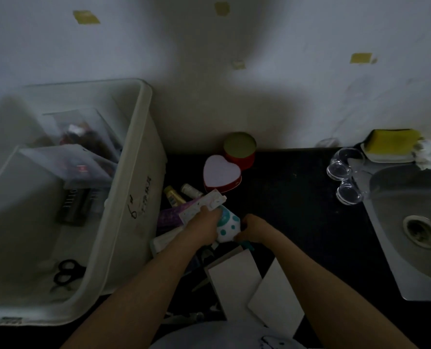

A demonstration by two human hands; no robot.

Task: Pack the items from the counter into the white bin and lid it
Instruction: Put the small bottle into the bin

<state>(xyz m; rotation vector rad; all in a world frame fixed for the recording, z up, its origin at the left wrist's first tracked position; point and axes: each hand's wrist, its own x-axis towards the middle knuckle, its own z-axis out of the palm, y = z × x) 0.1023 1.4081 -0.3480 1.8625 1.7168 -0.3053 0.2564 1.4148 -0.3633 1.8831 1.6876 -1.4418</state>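
Observation:
The white bin [144,157] stands on the left of the dark counter, holding clear pouches, a dark box and black scissors [67,273]. My left hand [204,225] grips a white speckled flat item [204,206] together with a white pack with teal dots [228,225]. My right hand [253,229] pinches the right side of that dotted pack. Behind them lie a heart-shaped tin [220,176], a round red tin [239,149] and two small bottles [181,195]. A purple packet [170,215] lies by the bin wall.
White cards [234,275] and a white sheet [276,298] lie near the counter's front edge. A steel sink [411,222] sits at the right, with clear glasses [345,177] and a yellow sponge [393,142] behind it. A wall runs along the back.

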